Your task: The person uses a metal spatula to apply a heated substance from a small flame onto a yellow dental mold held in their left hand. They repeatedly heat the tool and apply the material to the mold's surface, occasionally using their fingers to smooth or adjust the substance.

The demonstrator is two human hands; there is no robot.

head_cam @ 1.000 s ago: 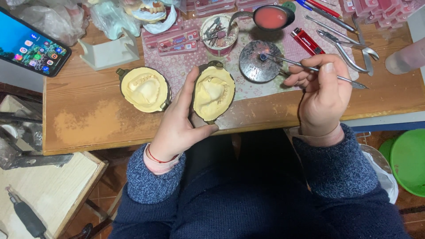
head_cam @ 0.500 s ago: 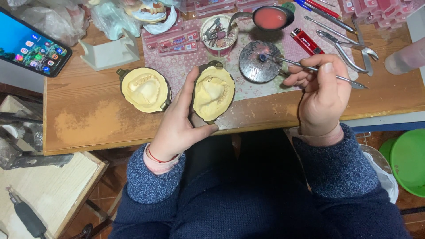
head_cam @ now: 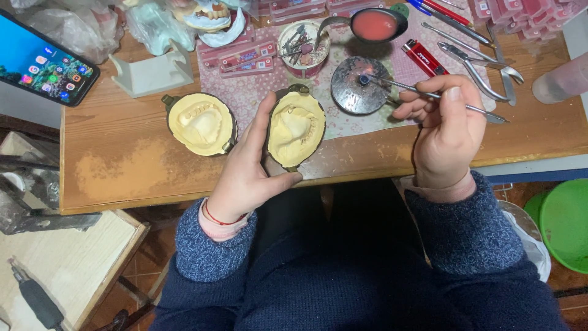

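Your left hand (head_cam: 245,178) clasps the brittle-looking plaster-filled flask half (head_cam: 296,129) by its rim; your right hand (head_cam: 444,132) pinches a thin metal instrument (head_cam: 422,93).

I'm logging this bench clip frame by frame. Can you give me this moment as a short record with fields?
Setting: wooden workbench, seen from above
Left hand: grips a flask half filled with yellowish plaster mould, tilted up at the bench edge
Right hand: holds a thin metal instrument, tip over a round metal lid
Beside: second plaster-filled flask half lying on the bench
Behind: small pan of pink wax, red lighter, pliers, phone
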